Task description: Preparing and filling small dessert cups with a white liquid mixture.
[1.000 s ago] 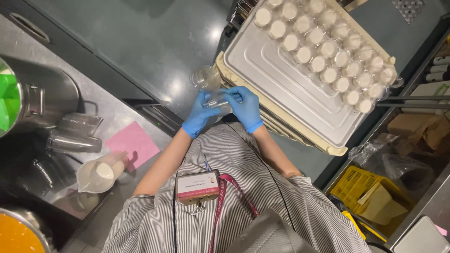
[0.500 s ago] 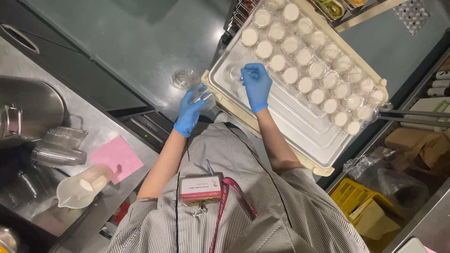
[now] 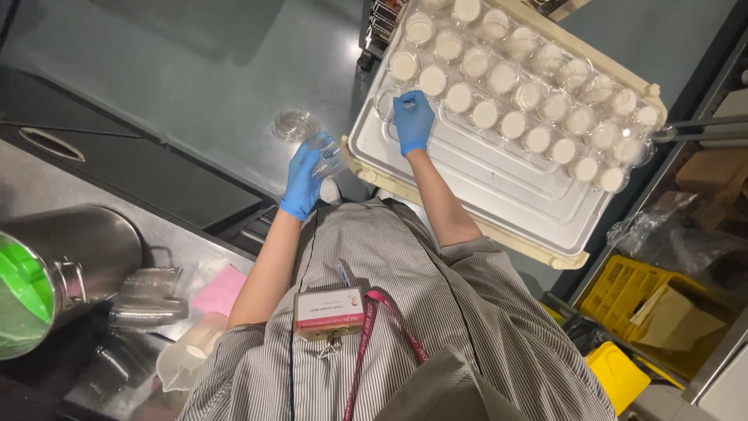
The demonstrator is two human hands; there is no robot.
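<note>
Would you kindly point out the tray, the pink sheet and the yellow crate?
tray (image 3: 499, 187), head view, bare white floor.
pink sheet (image 3: 220, 291), head view, its middle.
yellow crate (image 3: 615, 284), head view, latticed side wall.

Both gloved hands outstretched, left grip (image 3: 304, 178) curled, right grip (image 3: 412, 120) pinching.

Both hands, left hand (image 3: 302, 181) and right hand (image 3: 412, 121), in bright blue gloves; clear plastic cup (image 3: 326, 156) at left hand. Tray (image 3: 499, 183) white with cream rim; filled cups (image 3: 514, 125) off-white. Shirt (image 3: 436, 312) grey-and-white pinstripe; lanyard (image 3: 389, 335) magenta. Crate (image 3: 631, 288) yellow; paper (image 3: 221, 291) pink; lid (image 3: 19, 284) green
</note>
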